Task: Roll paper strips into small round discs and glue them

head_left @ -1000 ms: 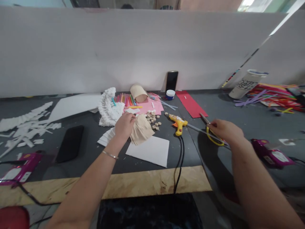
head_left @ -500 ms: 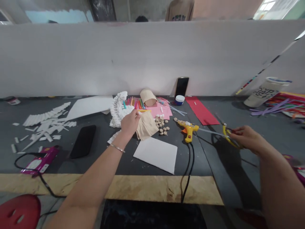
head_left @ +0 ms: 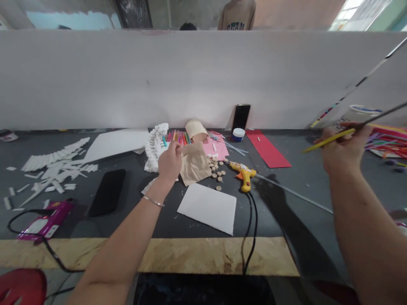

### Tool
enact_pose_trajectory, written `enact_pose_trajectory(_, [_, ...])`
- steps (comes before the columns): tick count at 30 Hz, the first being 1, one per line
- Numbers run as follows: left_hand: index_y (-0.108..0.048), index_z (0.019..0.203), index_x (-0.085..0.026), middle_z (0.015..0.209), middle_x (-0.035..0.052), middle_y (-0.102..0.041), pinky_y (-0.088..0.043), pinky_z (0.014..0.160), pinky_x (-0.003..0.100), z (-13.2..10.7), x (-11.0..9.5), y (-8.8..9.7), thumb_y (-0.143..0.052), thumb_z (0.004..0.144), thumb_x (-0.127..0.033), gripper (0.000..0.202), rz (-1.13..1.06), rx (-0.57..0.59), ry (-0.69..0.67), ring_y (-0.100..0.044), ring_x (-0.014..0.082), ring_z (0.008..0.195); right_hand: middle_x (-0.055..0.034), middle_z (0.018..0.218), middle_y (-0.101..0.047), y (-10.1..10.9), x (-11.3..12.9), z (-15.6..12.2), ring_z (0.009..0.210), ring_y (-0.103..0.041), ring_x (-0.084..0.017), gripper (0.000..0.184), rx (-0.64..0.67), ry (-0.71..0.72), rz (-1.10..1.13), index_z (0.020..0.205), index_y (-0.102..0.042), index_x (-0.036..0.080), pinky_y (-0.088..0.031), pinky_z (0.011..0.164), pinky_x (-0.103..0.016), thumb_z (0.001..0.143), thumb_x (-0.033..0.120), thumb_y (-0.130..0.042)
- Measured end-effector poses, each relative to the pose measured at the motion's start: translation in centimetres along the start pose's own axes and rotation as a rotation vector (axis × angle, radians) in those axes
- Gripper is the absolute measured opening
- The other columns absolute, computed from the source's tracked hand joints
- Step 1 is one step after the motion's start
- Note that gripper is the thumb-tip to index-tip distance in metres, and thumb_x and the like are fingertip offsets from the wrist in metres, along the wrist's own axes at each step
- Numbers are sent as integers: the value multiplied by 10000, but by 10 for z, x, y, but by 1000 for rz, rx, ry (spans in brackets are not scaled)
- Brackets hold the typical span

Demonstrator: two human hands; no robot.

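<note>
My left hand (head_left: pixel 171 163) pinches the upper left corner of a beige fabric piece (head_left: pixel 196 164), which hangs creased against the tabletop. Yellow-handled scissors (head_left: pixel 330 140) are in my closed right hand (head_left: pixel 345 148), raised at the right with a dark blade pointing up and right. Motion blurs that hand somewhat. Just right of the fabric lie several small round wooden pieces (head_left: pixel 219 173). A yellow glue gun (head_left: pixel 246 176) rests beside them, a long clear glue stick (head_left: pixel 295 194) sticking out of its back. White card (head_left: pixel 208 207) lies flat in front of the fabric.
Red paper (head_left: pixel 270 150), a small jar (head_left: pixel 238 134) and a propped phone (head_left: pixel 241 116) stand or lie toward the back. Pipe cleaners (head_left: pixel 392 142) lie far right. White scraps (head_left: pixel 52 171), a black phone (head_left: pixel 108 191) and a purple box (head_left: pixel 51 220) occupy the left. The glue gun's cord (head_left: pixel 254 228) crosses the front edge.
My right hand has lifted the scissors away from the glue stick, up and to the right. The scissors have turned so a blade points right. My left hand still holds the fabric, now more upright.
</note>
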State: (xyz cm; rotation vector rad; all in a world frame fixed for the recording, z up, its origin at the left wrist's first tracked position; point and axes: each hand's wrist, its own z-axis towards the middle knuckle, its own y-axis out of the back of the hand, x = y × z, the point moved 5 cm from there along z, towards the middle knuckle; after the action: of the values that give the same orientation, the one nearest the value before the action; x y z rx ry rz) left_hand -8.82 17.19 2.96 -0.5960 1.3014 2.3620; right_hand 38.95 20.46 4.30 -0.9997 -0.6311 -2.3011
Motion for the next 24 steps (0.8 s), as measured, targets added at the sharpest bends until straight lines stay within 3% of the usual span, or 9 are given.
enact_pose_trajectory(2, [-582,938,-213,629,-5,-552,-368,588,270,4,5,2,-458,923,-291,147,-190,-33,96,-562,172,550,-16,882,-517,-8,24,-12,487,-509,-73,305,89,-49,276,962,-408,274,-454,518,-301,763,212,-630])
enact_pose_trajectory(4, [-557,905,-213,612,-25,-522,-364,514,261,7,13,-1,-470,911,-321,139,-361,-45,219,-507,138,434,13,798,-546,-26,50,-40,504,-550,-105,347,298,-175,418,947,-406,278,-456,496,-295,738,262,-682])
enact_pose_trajectory(6, [-535,873,-212,624,-32,-517,-360,458,253,7,19,-6,-495,894,-335,131,-508,-65,328,-471,114,383,-3,803,-618,-49,73,-78,532,-601,-142,391,533,-321,457,966,-415,276,-474,480,-298,736,366,-719])
enact_pose_trajectory(9, [-522,836,-207,644,-35,-516,-388,436,240,5,26,-6,-526,865,-297,95,-734,-145,450,-472,99,410,-7,867,-665,-78,94,-131,684,-681,-190,474,746,-479,507,967,-420,277,-522,525,-292,698,465,-762])
enact_pose_trajectory(12, [-531,824,-199,668,-33,-544,-395,430,216,1,25,10,-536,856,-284,91,-938,-240,544,-485,85,447,-1,928,-676,-100,106,-165,727,-702,-201,509,894,-577,608,957,-403,285,-517,501,-268,688,524,-762])
enact_pose_trajectory(16, [-521,790,-201,677,-43,-567,-379,432,184,-12,8,30,-628,813,-337,175,-1177,-295,574,-496,63,467,8,971,-656,-117,128,-190,765,-701,-199,508,1025,-659,793,982,-386,305,-542,530,-293,709,519,-758])
enact_pose_trajectory(19, [-526,795,-208,682,-52,-566,-381,415,169,-31,-9,22,-700,750,-420,277,-1264,-203,566,-506,57,469,28,864,-615,-123,145,-202,713,-673,-183,535,1085,-699,893,985,-382,306,-544,532,-315,691,553,-755])
enact_pose_trajectory(21, [-524,785,-205,661,-61,-551,-365,370,164,-48,-15,10,-720,720,-453,323,-1240,-156,571,-476,50,429,55,753,-547,-124,146,-205,627,-619,-149,529,1044,-694,900,976,-395,302,-526,516,-299,682,553,-757])
enact_pose_trajectory(24, [-544,809,-200,682,-51,-579,-424,390,170,-70,-18,-13,-725,709,-489,355,-1231,-35,585,-522,66,467,70,763,-501,-120,127,-197,596,-535,-99,512,853,-616,839,944,-422,294,-492,530,-252,640,422,-815])
